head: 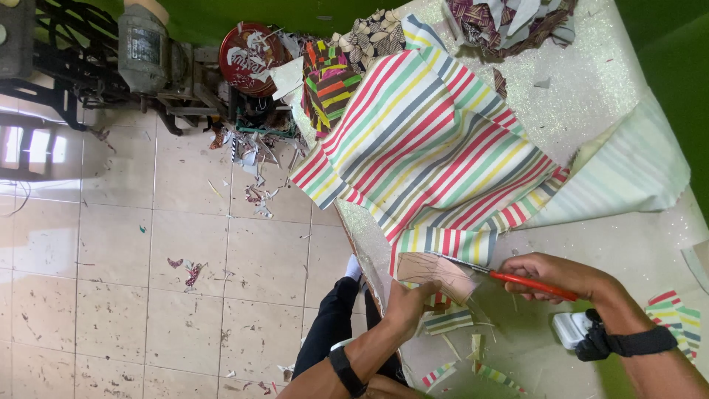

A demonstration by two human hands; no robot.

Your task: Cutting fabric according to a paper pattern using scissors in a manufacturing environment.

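My left hand (406,303), with a black band on its wrist, pinches a tan cardboard piece (432,270) against the edge of a large striped cloth (436,148) in red, yellow, green and grey. My right hand (554,272) grips red-handled scissors (532,284), whose blades reach left to the cardboard's edge. A small white device is strapped to my right wrist (591,332). Several cut striped strips (450,321) lie on the table below my hands.
The glittery white table (591,96) also holds patterned cloths (332,74), a fabric pile (509,18) and striped pieces (676,310). To the left are a tiled floor with scraps (255,177), a round red tin (251,55) and a dark machine frame (144,48).
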